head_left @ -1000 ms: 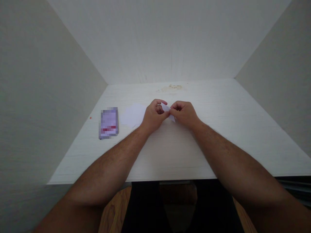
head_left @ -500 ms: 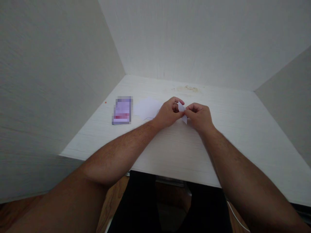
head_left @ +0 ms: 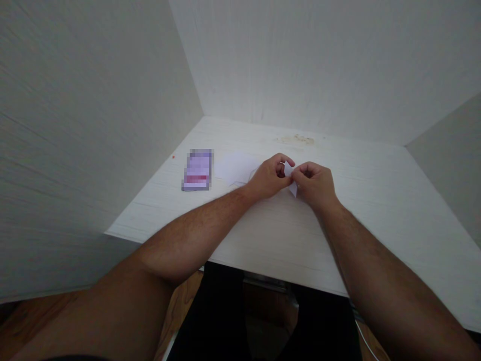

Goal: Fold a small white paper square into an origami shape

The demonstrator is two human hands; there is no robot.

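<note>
A small piece of white paper point(head_left: 293, 189) is pinched between my two hands, slightly above the white tabletop. My left hand point(head_left: 271, 176) grips its left side between thumb and fingers. From the right, my right hand point(head_left: 314, 183) pinches the same paper, its fingertips touching or nearly touching those of the left. The fingers cover much of the paper, so its full shape is hidden. Beyond my left wrist lie white paper sheets point(head_left: 236, 166) on the table, partly covered by the hand.
A phone-like flat object point(head_left: 198, 170), blurred out by pixels, lies left of the sheets. Light panels point(head_left: 293, 65) enclose the table point(head_left: 270, 235) at the back and both sides. A brownish stain point(head_left: 303, 140) marks the surface near the back panel. A small red speck point(head_left: 173, 157) sits at the left.
The whole view has shifted, so everything appears slightly farther right. Both hands keep hold of the paper, and the fingers of the right hand have shifted a little on it.
</note>
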